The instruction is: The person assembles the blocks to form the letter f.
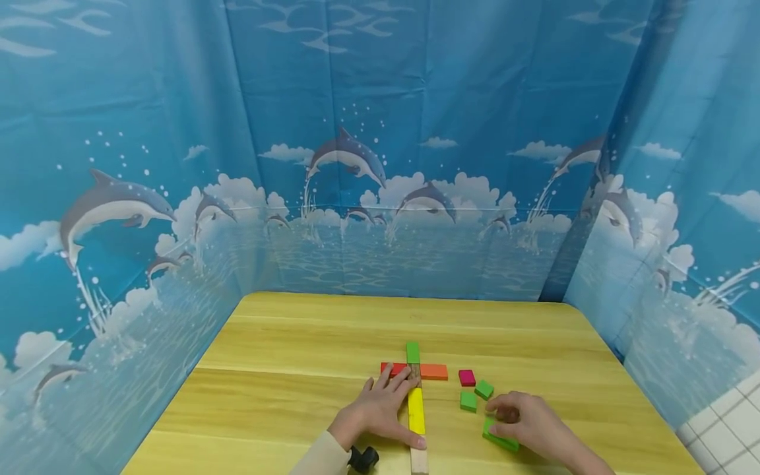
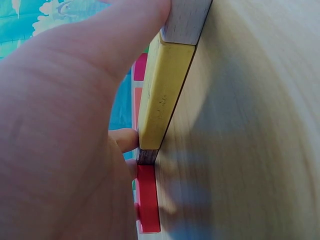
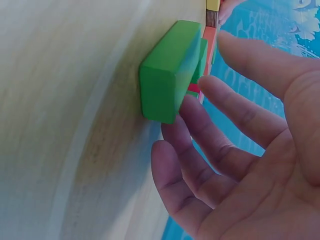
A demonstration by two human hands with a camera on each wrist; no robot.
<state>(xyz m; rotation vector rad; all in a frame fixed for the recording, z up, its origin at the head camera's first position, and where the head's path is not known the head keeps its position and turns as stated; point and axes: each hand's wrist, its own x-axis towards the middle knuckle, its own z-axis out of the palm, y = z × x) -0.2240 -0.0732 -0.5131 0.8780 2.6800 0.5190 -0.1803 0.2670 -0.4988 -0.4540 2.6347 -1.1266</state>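
Blocks lie flat in a cross: a green block (image 1: 412, 352) at the far end, a brown one at the crossing, a red block (image 2: 148, 199) left, an orange block (image 1: 434, 373) right, then a yellow block (image 1: 416, 412) and a pale wooden block (image 1: 419, 462) toward me. My left hand (image 1: 380, 410) rests spread over the cross, thumb on the pale block, fingertips at the red and brown blocks. Beside a longer green block (image 3: 162, 75), my right hand (image 1: 531, 422) hovers with loosely bent fingers, fingertips close to its side and nothing gripped.
Between the cross and my right hand lie a magenta block (image 1: 466, 378) and two small green blocks (image 1: 468, 401). A black object (image 1: 363, 459) sits by my left wrist. The wooden table (image 1: 267, 369) meets dolphin-print curtains (image 1: 415, 257) at its back and sides.
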